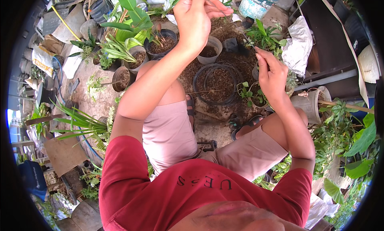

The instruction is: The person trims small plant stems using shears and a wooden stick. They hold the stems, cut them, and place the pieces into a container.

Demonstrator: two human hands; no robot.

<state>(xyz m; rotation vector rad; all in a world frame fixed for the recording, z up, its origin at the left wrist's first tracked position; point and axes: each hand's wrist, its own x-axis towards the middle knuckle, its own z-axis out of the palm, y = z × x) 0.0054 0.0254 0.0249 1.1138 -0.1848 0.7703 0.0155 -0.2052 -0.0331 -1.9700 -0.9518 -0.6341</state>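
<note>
A thin, dark wire-like strand (241, 32) stretches between my two hands, slanting down to the right. My left hand (195, 19), raised near the top of the view, has one end between thumb and fingers. Lower and to the right, my right hand (272, 70) pinches the strand between thumb and forefinger. On the soil between my feet lies a loose coil of black wire or thin tubing (196, 91). A grey plastic pot (207, 59) of soil stands just beyond the coil. Whether the strand joins the coil cannot be seen.
Potted plants in a black pot (162, 51) and a grey pot (135, 64) stand left, beside a tipped brown pot (121, 79). A trailing plant (247, 94) grows near my right forearm. A paint bucket (258, 4) and white sack (298, 46) are at far right.
</note>
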